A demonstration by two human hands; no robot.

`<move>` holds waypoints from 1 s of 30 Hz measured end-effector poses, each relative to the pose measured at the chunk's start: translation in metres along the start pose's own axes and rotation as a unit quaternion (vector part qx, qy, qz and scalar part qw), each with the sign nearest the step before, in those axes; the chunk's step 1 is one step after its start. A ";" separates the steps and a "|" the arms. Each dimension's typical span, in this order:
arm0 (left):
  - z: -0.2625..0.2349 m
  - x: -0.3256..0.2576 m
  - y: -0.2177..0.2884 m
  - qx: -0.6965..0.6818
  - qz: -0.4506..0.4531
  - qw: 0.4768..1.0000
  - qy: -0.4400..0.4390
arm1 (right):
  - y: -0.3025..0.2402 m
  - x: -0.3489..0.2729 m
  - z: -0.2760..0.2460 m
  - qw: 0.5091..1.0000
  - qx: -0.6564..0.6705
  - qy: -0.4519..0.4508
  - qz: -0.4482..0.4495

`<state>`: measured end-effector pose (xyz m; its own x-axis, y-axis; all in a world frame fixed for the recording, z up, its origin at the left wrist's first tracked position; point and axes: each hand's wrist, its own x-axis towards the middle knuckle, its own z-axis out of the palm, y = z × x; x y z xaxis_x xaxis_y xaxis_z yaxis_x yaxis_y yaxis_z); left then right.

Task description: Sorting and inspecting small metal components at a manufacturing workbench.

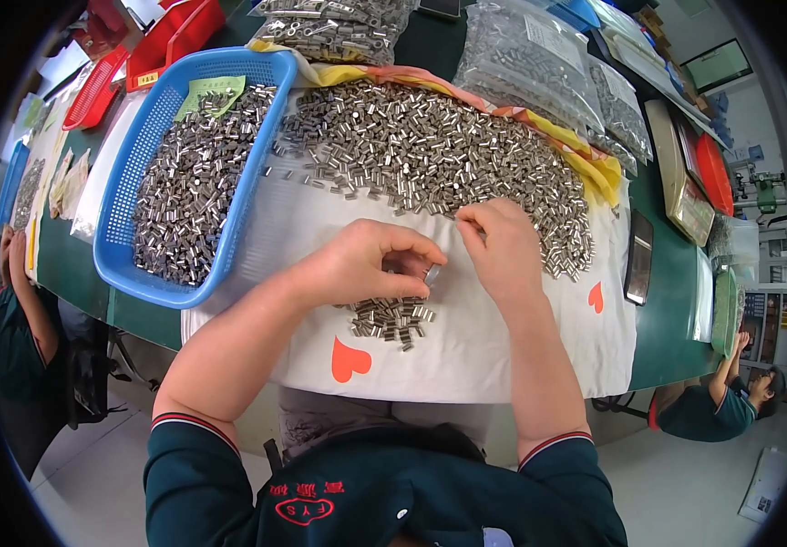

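A tiny shiny metal tube [432, 273] was pinched in the fingertips of the left hand [366, 264], just above a small heap of tubes [391, 319] on the white cloth [503, 346]. The left hand was curled in, holding that one piece. The right hand [503, 251] sat at 3 o'clock from it, very close, with its fingers bent down onto the edge of the big pile of metal tubes [430, 155]; I could not tell if it held any. The big pile spread out at 12 o'clock from the hands. At 10 o'clock stood a blue basket [129, 264] full of the same tubes. Clear bags of metal parts [521, 64] lay at 1 o'clock. The cloth had orange hearts [349, 360] on it and covered a green surface [667, 319]. Another person [712, 406] sat at 4 o'clock.
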<state>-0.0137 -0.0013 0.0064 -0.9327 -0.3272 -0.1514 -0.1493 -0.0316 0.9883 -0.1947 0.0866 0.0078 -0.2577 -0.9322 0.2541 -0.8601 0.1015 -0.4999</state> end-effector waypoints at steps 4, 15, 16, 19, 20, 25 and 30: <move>0.000 0.001 -0.005 -0.053 0.022 0.997 0.043 | -0.005 0.002 0.010 0.996 -0.056 0.041 -0.061; -0.002 0.007 -0.006 -0.153 0.033 0.985 0.069 | -0.010 0.001 0.007 0.995 -0.066 0.004 -0.075; -0.004 0.007 -0.007 -0.180 0.038 0.980 0.070 | -0.011 0.001 0.007 0.996 -0.056 0.003 -0.075; -0.008 0.008 -0.007 -0.178 0.020 0.982 0.060 | -0.021 -0.004 -0.005 0.998 0.057 -0.014 -0.004; -0.008 0.008 -0.008 -0.178 0.020 0.982 0.062 | -0.023 -0.006 -0.007 0.985 0.156 -0.029 0.071; -0.008 0.004 -0.011 -0.141 0.019 0.987 0.080 | -0.025 -0.008 -0.004 0.948 0.308 -0.067 0.050; -0.004 0.005 -0.006 -0.092 0.014 0.990 0.106 | -0.029 -0.010 -0.005 0.986 0.157 -0.014 -0.045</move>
<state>-0.0164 -0.0067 0.0001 -0.8423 -0.5214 -0.1365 -0.0447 -0.1848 0.9818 -0.1690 0.0949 0.0238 -0.1710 -0.9422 0.2882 -0.6990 -0.0902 -0.7094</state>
